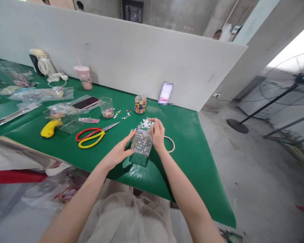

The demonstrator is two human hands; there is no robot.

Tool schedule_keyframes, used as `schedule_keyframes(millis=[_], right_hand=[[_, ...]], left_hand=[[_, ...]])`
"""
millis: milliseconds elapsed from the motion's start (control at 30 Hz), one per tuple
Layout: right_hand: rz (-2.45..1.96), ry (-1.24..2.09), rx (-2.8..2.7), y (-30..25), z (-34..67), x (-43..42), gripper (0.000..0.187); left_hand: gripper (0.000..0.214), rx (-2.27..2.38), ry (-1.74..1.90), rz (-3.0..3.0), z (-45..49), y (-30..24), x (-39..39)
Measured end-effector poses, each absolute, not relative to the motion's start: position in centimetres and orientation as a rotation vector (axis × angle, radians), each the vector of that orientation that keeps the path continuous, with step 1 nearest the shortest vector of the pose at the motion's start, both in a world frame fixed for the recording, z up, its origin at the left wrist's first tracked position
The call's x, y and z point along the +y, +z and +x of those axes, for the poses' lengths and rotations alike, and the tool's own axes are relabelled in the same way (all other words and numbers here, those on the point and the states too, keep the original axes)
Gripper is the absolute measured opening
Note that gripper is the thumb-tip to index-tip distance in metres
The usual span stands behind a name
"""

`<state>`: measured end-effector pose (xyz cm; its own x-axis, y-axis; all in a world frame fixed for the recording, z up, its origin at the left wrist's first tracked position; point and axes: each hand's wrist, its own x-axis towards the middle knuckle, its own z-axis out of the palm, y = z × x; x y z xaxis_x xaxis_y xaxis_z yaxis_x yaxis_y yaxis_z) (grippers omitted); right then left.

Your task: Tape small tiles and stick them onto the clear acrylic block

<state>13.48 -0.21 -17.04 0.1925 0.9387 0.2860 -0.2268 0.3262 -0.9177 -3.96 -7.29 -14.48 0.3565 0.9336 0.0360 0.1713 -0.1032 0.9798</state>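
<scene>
My left hand (pixel 119 151) grips the left side of a clear box (pixel 142 141), its thumb at the near corner and its fingers along the far left edge. Pale, greyish and pinkish small square tiles cover the box's upper face, and its near end is bare and see-through. At the box's right far corner, my right hand (pixel 158 133) has its fingers pinched together; anything between them is too small to make out. Just beyond the box lies a pile of white mosaic pieces (pixel 146 123), partly behind the right fingers. A white ring (pixel 173 144) lies right of my right wrist.
Left of the hands lie red-and-yellow-handled scissors (pixel 92 137), a yellow tool (pixel 50 128) and a clear acrylic holder (pixel 72 124). Behind stand a plastic cup of pieces (pixel 107 109), a colourful mosaic jar (pixel 140 104), a lit phone (pixel 166 92) and a pink tumbler (pixel 84 77).
</scene>
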Motion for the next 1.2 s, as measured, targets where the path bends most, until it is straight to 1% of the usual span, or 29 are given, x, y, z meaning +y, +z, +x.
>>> schedule_keyframes(millis=[500,800,900,1067,1200], right_hand=[[-0.892,0.957,-1.056,-17.2,13.5,-0.2,0.027],[-0.885,0.966,-1.071,-17.4,13.6,0.0,0.026],[-0.896,0.969,-1.075,-17.5,13.7,0.1,0.026],[-0.921,0.979,-1.085,-17.4,13.9,0.3,0.026],[-0.93,0.992,-1.091,-17.2,13.9,0.2,0.027]], left_hand=[[0.084,1.054,0.86,1.562,-3.8,-14.3,-7.3],[0.081,1.13,0.872,1.612,-3.9,-14.4,-7.4],[0.077,1.184,0.918,1.645,-3.4,-14.8,-7.4],[0.062,1.382,1.1,1.674,-1.6,-15.4,-6.8],[0.076,1.618,1.273,1.776,0.2,-15.4,-6.3]])
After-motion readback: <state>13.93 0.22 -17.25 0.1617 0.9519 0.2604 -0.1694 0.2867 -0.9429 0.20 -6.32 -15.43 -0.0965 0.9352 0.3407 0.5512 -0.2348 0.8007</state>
